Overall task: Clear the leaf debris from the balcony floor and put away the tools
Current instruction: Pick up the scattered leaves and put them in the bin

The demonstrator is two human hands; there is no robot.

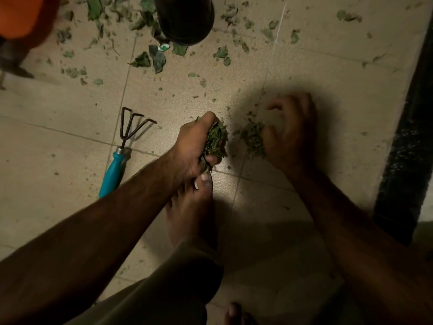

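My left hand (192, 146) grips a clump of green leaf bits (214, 143) just above the beige tiled floor (58, 160), in front of my bare foot (189, 207). To its right, my right hand (290, 132) rests with bent fingers against a small pile of leaf scraps (253, 137) on the floor; the hand is blurred. A hand rake (117, 160) with a teal handle and dark metal prongs lies on the tiles left of my left forearm. More torn leaves (152, 58) lie scattered across the far tiles.
A dark round pot (185, 17) stands at the top centre among the leaves. An orange object (23, 15) sits at the top left. A dark raised edge (407, 137) runs along the right side. My other foot's toe (234, 310) shows at the bottom.
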